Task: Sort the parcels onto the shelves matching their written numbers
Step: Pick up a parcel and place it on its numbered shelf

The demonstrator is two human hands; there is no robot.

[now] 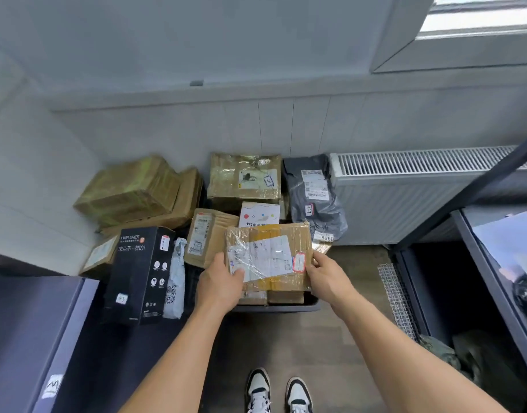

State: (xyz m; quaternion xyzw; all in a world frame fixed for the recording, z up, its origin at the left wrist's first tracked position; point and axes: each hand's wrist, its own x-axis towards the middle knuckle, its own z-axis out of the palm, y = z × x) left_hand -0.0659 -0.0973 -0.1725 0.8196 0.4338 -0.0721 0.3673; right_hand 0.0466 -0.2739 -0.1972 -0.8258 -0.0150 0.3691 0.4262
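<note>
The brown parcel [271, 234] has a white label [266, 257] and a red-edged sticker [299, 262]. The tall box [140, 275] is black with white writing. The soft bag [316, 201] looks dark grey, maybe black. The shoes [278, 391] are black and white.

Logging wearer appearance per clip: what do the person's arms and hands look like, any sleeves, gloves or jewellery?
The left hand and right hand wear no gloves, watch or visible rings; the arms behind them are bare, no sleeves in view.
</note>
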